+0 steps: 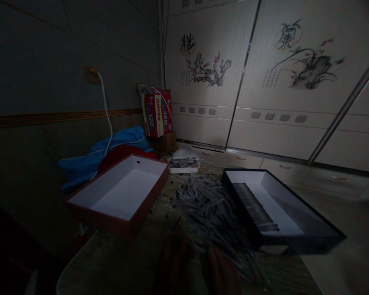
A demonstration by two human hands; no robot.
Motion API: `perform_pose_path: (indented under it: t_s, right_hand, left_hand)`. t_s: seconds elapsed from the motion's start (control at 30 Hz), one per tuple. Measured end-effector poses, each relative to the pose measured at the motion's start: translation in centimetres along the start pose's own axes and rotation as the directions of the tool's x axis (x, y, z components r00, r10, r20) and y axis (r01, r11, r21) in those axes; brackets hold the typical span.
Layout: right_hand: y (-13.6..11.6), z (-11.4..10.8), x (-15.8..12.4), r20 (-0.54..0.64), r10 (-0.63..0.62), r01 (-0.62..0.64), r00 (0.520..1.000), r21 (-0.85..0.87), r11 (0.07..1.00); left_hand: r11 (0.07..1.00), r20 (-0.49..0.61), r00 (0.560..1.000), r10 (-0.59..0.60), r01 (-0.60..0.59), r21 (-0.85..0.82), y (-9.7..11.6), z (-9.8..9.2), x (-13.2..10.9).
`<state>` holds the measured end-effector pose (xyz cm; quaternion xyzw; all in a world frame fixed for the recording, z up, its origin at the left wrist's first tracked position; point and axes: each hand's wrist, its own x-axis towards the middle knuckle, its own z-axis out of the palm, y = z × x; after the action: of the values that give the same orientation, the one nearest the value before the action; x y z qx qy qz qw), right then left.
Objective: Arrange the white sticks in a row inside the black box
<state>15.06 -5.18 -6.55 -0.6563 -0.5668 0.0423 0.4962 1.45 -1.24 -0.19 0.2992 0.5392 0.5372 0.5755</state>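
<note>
Both hands are low in the dark front part of the view. My left hand (174,262) and my right hand (221,270) are close together, fingers bent, with a thin pale item between them that is too dim to make out. Just beyond them lies a loose pile of thin clear pens or tubes (206,200) on the table (110,266). On the right, a dark-rimmed box (298,209) holds a row of similar dark-tipped pieces (255,207) along its left side. The red box (119,192) on the left has a white inside with a small dark spot.
Behind the pile is a white tray (184,169) of thin pieces. Blue cloth (110,147) and a red-and-white carton (156,112) are at the back left. A white cable (106,110) hangs from the wall socket. Sliding cabinet doors (203,114) stand behind.
</note>
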Motion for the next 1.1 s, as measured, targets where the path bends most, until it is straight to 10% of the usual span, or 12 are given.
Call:
perform_pose_path:
  t_s: [0.43, 1.1]
  right_hand:
    - [-2.0, -0.9, 1.2, 0.068, 0.049, -0.056, 0.996, 0.106, 0.993]
    - [-1.4, -0.6, 1.1, 0.093, 0.029, -0.029, 0.995, 0.007, 1.000]
  left_hand:
    - [0.978, 0.037, 0.997, -0.072, 0.078, -0.195, -1.0, 0.1, 0.4]
    - [1.000, 0.040, 0.999, -0.011, 0.011, 0.001, -0.3, 0.1, 0.3]
